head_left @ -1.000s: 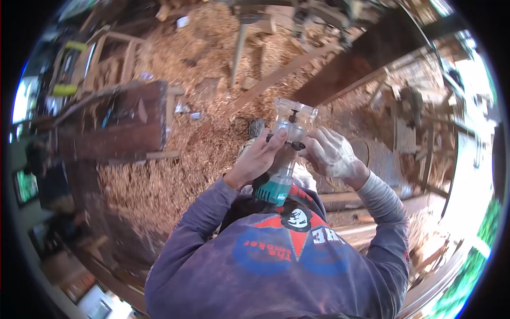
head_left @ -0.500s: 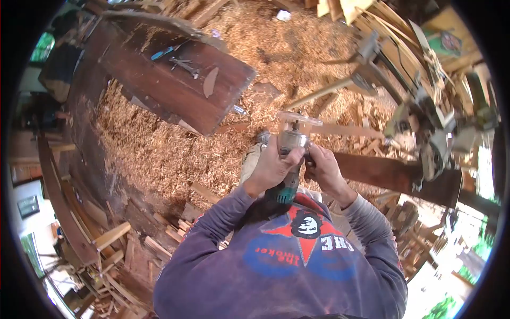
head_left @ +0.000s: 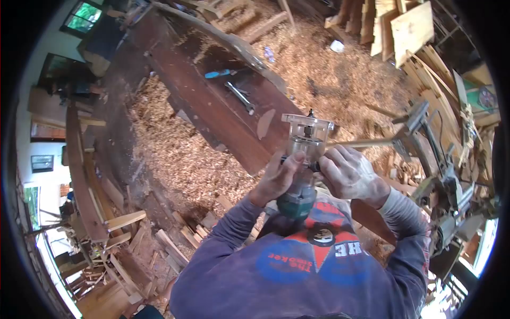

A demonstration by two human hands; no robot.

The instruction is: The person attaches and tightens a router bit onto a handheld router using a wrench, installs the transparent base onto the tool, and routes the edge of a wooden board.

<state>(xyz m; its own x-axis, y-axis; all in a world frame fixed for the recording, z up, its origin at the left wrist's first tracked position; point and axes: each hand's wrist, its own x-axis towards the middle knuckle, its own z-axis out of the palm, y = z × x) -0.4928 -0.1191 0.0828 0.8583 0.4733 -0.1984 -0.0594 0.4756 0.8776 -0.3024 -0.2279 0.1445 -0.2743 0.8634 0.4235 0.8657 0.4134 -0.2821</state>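
Holding the router near the end of the dark board, we grip its middle with our left hand and its black knob with our right hand; the bit is in, but we can't tell if it's tight.

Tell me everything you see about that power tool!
The power tool has a see-through base that looks like plastic, with a dark tip poking out, a greyish middle that looks like metal, and a dark green end. It's held up, tip pointing away from the person, green end near the shirt. The left hand grips its middle; the right hand is closed at a dark knob on its side.
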